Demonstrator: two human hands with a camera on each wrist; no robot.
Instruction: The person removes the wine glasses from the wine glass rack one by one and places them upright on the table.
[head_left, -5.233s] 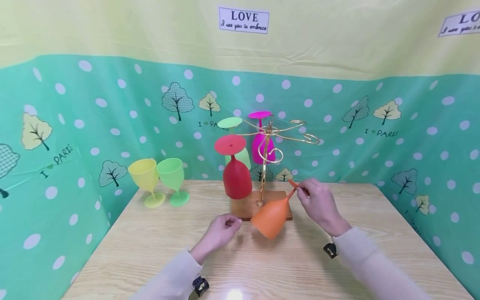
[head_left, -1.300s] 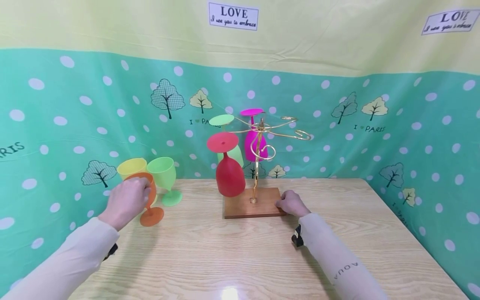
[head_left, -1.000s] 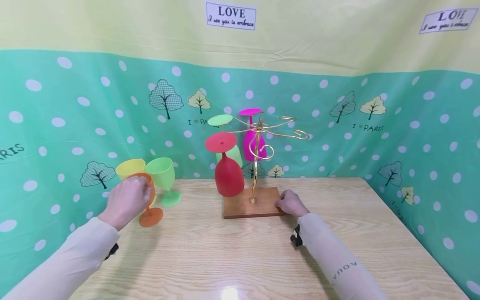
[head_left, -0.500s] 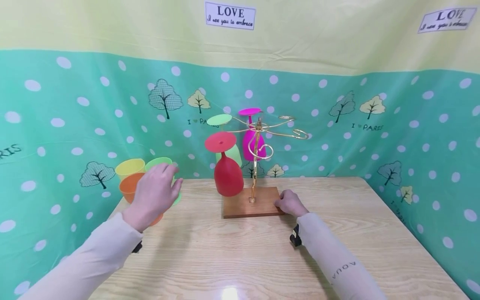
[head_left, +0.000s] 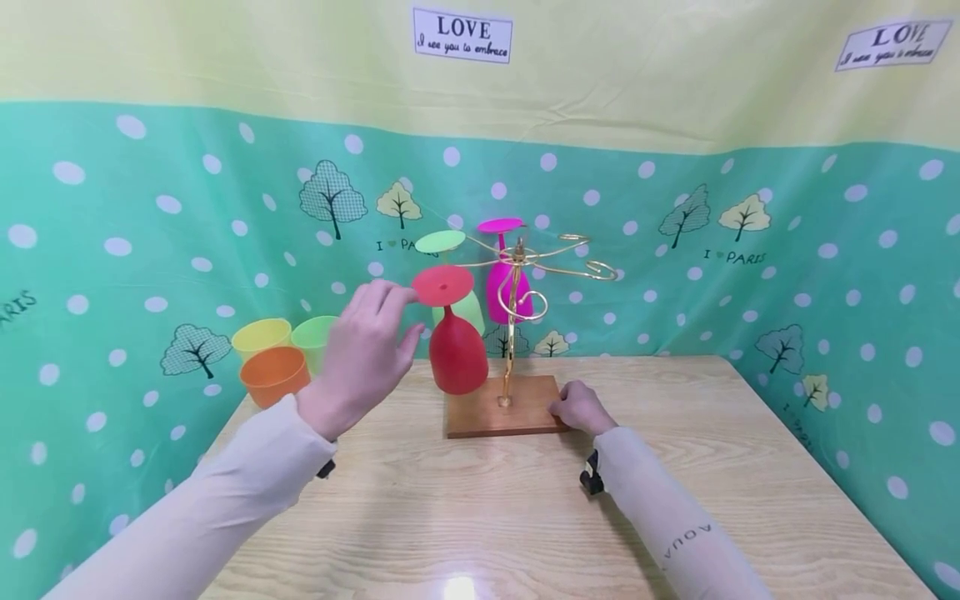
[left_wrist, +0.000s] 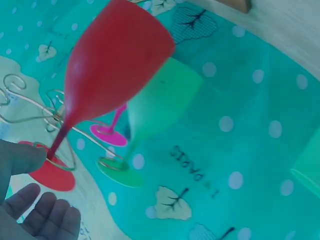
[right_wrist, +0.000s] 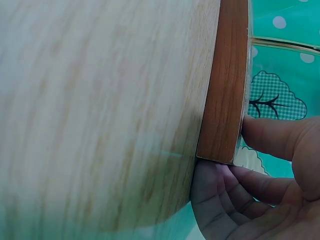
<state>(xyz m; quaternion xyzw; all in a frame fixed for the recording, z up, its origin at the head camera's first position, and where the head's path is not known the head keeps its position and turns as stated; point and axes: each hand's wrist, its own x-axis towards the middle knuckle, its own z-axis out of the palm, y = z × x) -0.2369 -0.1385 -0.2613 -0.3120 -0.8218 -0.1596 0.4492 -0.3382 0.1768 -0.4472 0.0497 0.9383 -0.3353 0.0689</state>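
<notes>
My left hand (head_left: 362,358) is up beside the red goblet (head_left: 459,354), which hangs upside down from the wire rack (head_left: 512,358). In the left wrist view the thumb lies over the foot of that red goblet (left_wrist: 115,65), near its stem, with the other fingers spread loosely below. My right hand (head_left: 583,407) grips the front right corner of the rack's wooden base (head_left: 536,398); the right wrist view has the thumb on top of the base (right_wrist: 227,90) and fingers against its end. Behind the red one hang a light green goblet (head_left: 468,312) and a magenta goblet (head_left: 498,292).
Three goblets stand upright at the left: orange (head_left: 273,375), yellow (head_left: 261,336) and green (head_left: 309,335), partly hidden by the left hand. Curled wire hooks (head_left: 600,268) stick out on the rack's right. A patterned curtain (head_left: 645,317) borders the table (head_left: 480,508).
The orange goblet went from the right hand to standing at the left. My left hand let go of it and moved right and up to the red goblet. The right hand keeps holding the base.
</notes>
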